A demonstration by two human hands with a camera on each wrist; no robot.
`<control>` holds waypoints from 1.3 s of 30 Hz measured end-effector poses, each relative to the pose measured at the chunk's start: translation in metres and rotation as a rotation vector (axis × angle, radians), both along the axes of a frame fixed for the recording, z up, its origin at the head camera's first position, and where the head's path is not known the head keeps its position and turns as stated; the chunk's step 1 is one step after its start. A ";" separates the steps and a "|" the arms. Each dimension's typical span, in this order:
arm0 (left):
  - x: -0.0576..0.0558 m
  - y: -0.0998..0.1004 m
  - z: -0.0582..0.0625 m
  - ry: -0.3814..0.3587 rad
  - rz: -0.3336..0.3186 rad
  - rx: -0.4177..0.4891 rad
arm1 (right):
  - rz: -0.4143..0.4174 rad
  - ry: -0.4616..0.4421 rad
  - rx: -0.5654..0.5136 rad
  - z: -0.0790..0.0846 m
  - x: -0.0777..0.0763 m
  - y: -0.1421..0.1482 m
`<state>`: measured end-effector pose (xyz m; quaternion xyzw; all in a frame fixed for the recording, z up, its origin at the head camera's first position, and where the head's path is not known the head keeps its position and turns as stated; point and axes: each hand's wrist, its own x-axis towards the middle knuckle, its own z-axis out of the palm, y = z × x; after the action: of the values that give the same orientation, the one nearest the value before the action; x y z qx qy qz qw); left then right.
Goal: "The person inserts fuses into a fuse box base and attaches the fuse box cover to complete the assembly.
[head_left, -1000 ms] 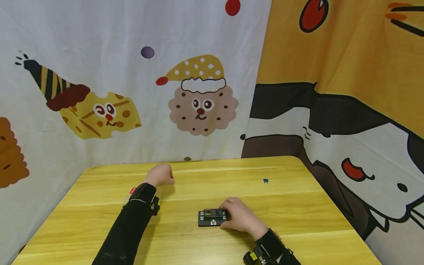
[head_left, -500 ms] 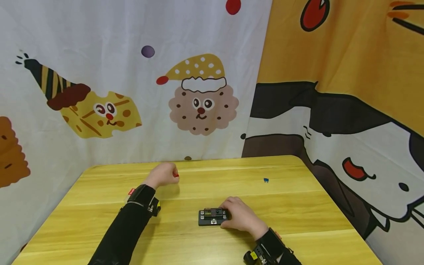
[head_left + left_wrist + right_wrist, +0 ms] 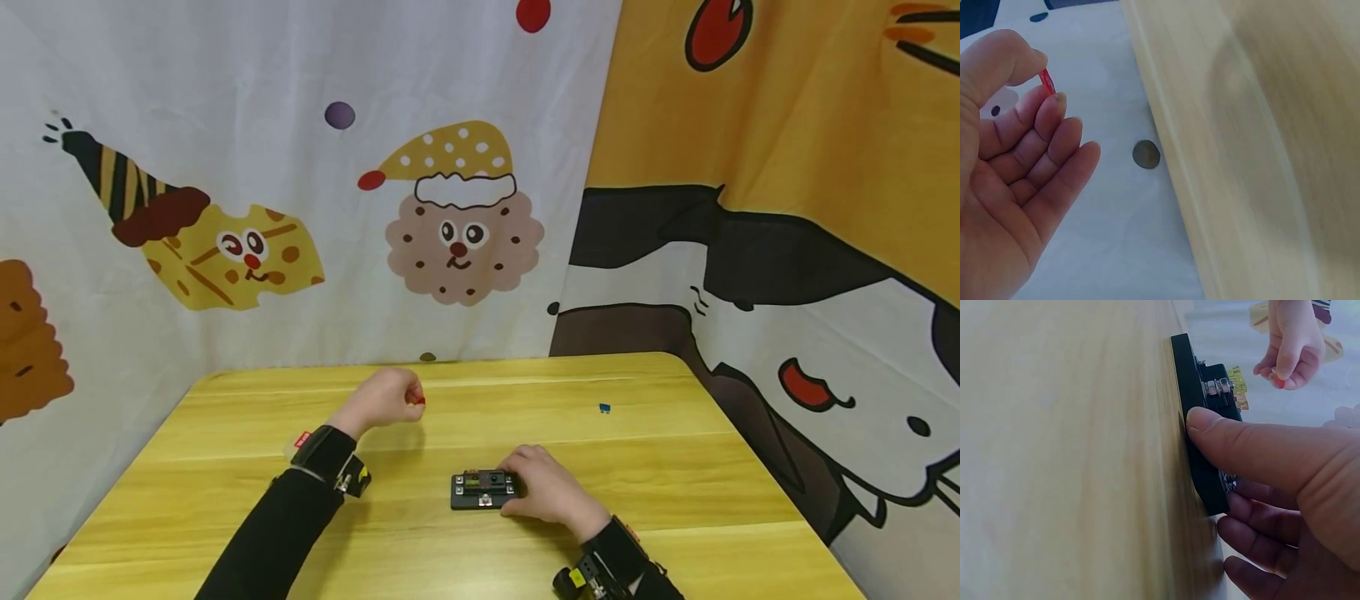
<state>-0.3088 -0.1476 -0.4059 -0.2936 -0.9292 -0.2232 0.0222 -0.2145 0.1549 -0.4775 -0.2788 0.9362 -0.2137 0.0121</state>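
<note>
My left hand [image 3: 381, 398], over the far left part of the table, pinches a small red blade fuse [image 3: 1047, 81] between thumb and index finger. The other fingers are loosely bent in the left wrist view. My right hand [image 3: 547, 490] grips the right end of a black fuse block [image 3: 474, 502], thumb along its near edge and fingers behind. Metal bolts stand on the block. A yellow translucent fuse [image 3: 1237, 379] and an orange-tinted one beside it stick up from its top in the right wrist view. The fingers cover the block's right end.
A tiny blue blade fuse [image 3: 604, 408] lies on the wooden table [image 3: 660, 467] at the far right. Behind the table's back edge hangs a printed cloth [image 3: 337, 208]. Straps with cameras sit on both wrists.
My left hand has moved right across the far part of the table with the red blade fuse, which shows more now. The right hand stays on the fuse block.
</note>
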 end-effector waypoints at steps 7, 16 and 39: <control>0.010 0.003 0.002 -0.037 -0.026 0.061 | 0.021 -0.025 -0.052 0.004 0.000 0.005; 0.021 0.005 0.004 -0.049 -0.071 0.119 | 0.025 -0.008 -0.094 0.011 -0.002 0.014; 0.040 0.024 0.007 -0.073 -0.150 0.170 | -0.040 0.257 -0.204 0.036 0.000 0.005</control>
<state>-0.2687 -0.1240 -0.3989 -0.3510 -0.8826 -0.3128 -0.0038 -0.2149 0.1601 -0.4420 -0.2848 0.9089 -0.2702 -0.1404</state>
